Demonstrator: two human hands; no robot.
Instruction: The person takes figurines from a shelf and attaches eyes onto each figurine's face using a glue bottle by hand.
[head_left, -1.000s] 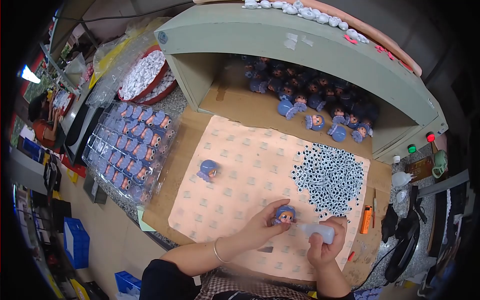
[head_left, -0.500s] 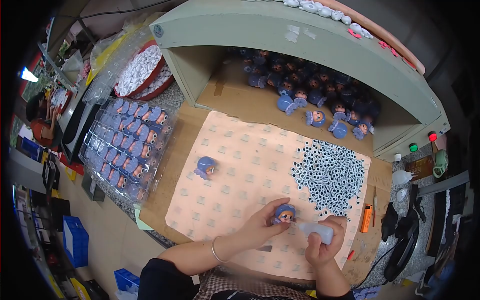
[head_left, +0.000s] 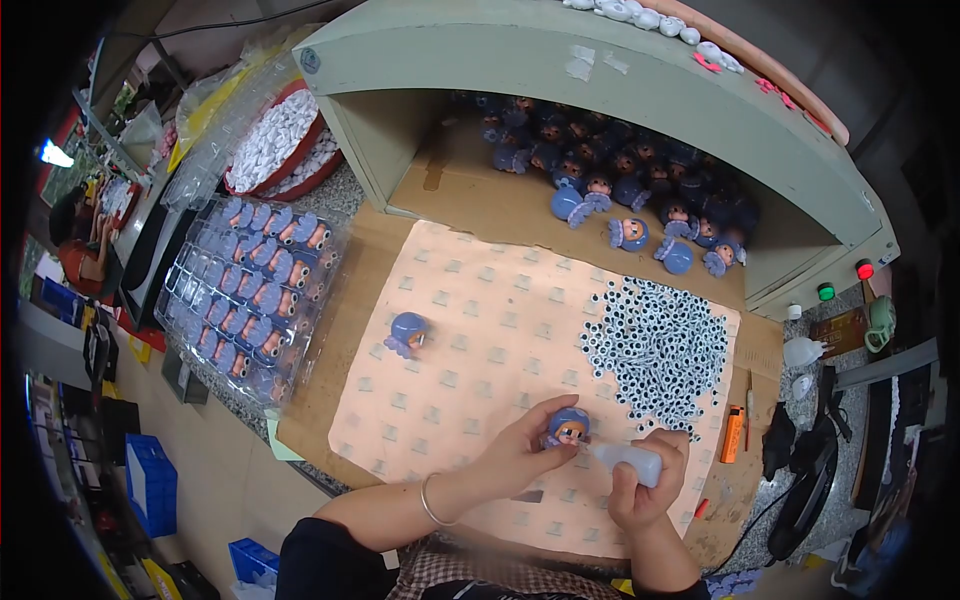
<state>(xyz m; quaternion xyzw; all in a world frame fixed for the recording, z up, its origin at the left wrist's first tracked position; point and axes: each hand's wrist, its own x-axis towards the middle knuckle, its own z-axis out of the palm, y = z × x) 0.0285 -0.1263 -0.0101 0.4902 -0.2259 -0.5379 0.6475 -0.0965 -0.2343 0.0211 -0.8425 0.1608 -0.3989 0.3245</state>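
Your clear tray holds rows of doll heads; 2 red bowls hold white pieces. Your left hand grasps 1 head between fingers and thumb; your right hand grips the bottle, nozzle by its face.

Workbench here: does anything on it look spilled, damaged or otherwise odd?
The cardboard inside the cabinet has a dark stain, perhaps an old spill, and torn-looking white scraps cling to the cabinet's front.

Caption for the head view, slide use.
Left hand holds a blue-capped doll head while the right hand points a squeeze bottle at its face.
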